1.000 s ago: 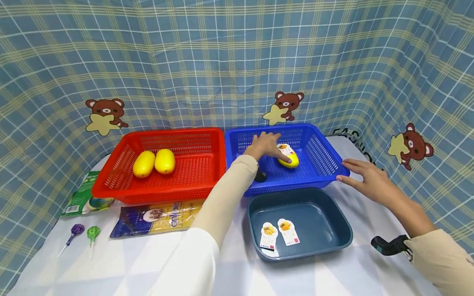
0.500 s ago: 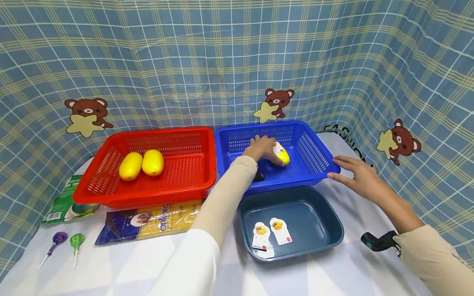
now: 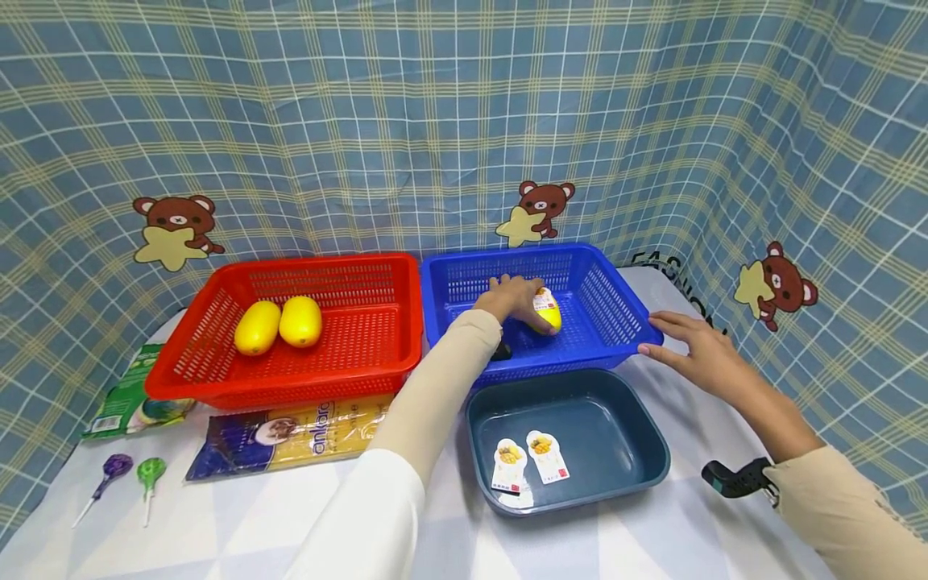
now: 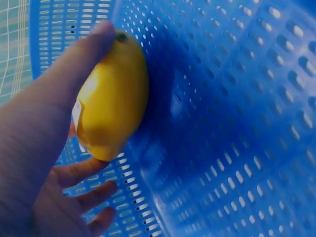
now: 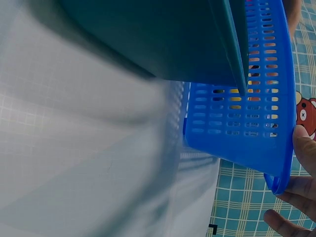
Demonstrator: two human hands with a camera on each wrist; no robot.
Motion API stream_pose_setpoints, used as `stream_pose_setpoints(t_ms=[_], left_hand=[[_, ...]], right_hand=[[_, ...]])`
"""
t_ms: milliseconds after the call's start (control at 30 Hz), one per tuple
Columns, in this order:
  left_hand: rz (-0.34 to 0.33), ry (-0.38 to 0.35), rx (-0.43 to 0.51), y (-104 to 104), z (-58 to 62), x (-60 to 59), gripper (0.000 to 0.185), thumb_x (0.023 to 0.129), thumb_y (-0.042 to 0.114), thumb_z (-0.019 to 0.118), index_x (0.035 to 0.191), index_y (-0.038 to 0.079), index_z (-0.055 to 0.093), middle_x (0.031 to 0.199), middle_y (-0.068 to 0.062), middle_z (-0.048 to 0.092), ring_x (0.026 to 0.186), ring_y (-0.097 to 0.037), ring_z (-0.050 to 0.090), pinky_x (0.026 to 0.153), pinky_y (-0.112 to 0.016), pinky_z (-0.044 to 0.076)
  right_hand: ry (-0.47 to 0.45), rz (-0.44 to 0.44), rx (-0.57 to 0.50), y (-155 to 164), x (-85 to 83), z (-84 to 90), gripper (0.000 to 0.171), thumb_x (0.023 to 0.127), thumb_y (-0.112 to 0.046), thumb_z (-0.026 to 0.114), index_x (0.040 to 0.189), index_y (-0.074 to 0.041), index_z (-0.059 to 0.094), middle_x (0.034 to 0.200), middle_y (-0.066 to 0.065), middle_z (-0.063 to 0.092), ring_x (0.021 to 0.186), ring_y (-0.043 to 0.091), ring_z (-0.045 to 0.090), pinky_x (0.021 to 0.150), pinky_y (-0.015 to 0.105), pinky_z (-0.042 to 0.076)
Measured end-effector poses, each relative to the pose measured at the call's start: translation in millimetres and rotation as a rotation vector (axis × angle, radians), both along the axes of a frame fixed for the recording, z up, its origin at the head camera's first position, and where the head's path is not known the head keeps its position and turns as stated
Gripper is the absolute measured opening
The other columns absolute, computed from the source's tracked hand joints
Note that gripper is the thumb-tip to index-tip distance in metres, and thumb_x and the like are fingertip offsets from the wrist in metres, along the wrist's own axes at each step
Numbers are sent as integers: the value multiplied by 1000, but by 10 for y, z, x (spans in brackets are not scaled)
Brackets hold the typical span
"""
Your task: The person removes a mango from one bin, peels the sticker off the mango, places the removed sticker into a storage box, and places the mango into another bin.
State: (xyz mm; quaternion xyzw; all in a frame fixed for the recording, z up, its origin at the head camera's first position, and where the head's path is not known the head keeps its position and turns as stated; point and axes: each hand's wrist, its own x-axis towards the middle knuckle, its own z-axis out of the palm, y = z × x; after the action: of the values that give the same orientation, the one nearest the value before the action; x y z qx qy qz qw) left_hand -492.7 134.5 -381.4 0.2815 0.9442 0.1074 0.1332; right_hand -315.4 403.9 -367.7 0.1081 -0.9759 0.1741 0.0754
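Inside the blue basket [image 3: 625, 294], my left hand [image 3: 516, 300] holds a yellow mango [image 3: 548, 316] with a white printed label on its side. In the left wrist view, the thumb lies along one side of the mango [image 4: 121, 91] near its stem end, and a fingertip touches the pointed end; the other fingers spread below. The label is mostly hidden there. My right hand [image 3: 699, 354] touches the basket's near right corner, thumb and fingers extended at the rim. In the right wrist view, the basket wall [image 5: 237, 133] stands beside the thumb [image 5: 303, 143].
Left of it, a red basket [image 3: 362, 334] holds two yellow mangoes [image 3: 279, 324]. In front stands a dark blue tray [image 3: 602, 427] with two mango-picture labels [image 3: 548, 457]. A pasta pack [image 3: 290, 435], a green packet [image 3: 138, 395] and two lollipops [image 3: 151, 470] lie at left.
My left hand has settled onto the mango, which has turned slightly and shifted a little left against the basket. The head view has swung somewhat. My right hand stays at the basket's corner.
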Motion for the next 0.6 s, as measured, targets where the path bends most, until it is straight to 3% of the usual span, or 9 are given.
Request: stream_pose_setpoints(t_ms=[233,400,600], left_hand=[[17,153,18,-82,43,-43,99,71,71,76,152,26,40,129,-7,55,115,-29,47,103,-52,29],[27,178,98,-231,263,16,101,72,71,74,154,26,37,132,-7,54,117,-29,45,97,-50,33],[31,174,237,-545,541,233,100,73,66,75,156,29,35,140,-8,50,125,-33,41,100,-57,33]], right_hand=[[4,16,-13,-51,27,-3,65,95,-38,69,139,6,53,144,30,47,132,55,39,96,79,28],[16,7,4,-48,33,14,64,95,-38,69,139,6,54,144,30,47,131,55,39,94,80,28],[-2,-10,5,0,20,15,65,95,-40,68,140,6,53,145,30,45,132,56,38,94,82,25]])
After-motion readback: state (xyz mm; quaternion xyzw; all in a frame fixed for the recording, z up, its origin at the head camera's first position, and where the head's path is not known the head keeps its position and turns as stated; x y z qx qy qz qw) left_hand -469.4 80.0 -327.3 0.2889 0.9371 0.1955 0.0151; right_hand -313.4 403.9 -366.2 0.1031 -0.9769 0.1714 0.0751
